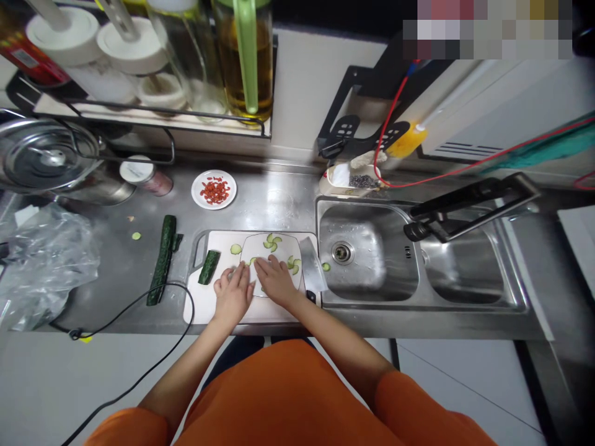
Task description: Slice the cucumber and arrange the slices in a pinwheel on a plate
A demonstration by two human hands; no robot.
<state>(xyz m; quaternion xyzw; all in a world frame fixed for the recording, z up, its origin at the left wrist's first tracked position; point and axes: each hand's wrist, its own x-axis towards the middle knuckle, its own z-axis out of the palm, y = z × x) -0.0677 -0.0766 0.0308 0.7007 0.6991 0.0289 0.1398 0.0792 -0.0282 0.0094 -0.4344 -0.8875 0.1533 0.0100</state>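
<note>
My left hand (233,295) rests over the cutting board (207,306), fingers stretched toward the left rim of a white squarish plate (279,286). My right hand (275,282) reaches over that plate, fingers extended, its tips beside a small cucumber slice (253,261). Fans of cucumber slices (272,241) lie on the plate's far side and right side (294,265); a bit of green shows under my right hand. A loose slice (235,249) and a cut cucumber piece (209,267) are on the board's left. At the right lies a broad-bladed knife (313,265).
Left of the board are a longer cucumber (162,260), a black cable (193,303) and a plastic bag (56,260). Behind stand a small plate of red bits (214,189) and a jar (146,175). A double sink (372,279) is at right; a condiment shelf (153,114) overhangs.
</note>
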